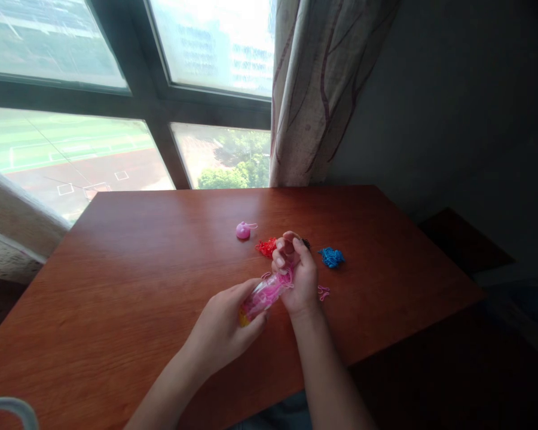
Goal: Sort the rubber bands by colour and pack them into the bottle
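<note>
My left hand [226,322] is closed around a small clear container [265,297], tilted with its mouth toward my right hand. Pink rubber bands fill much of it, with some yellow ones at the lower end. My right hand [298,272] is cupped at the mouth, fingers curled in. Pink rubber bands [286,278] spill out against its palm. Behind my fingers lies a pile of red rubber bands [266,247], partly hidden. A dark clump [305,243] shows just past my right thumb, mostly covered. A few pink bands [323,292] lie right of my wrist.
On the brown wooden table [138,269] are a pile of blue rubber bands [332,257] to the right and a pink rounded piece with a loop [243,230] farther back. A window and curtain [314,89] stand behind. A pale curved bar [13,406] shows at lower left.
</note>
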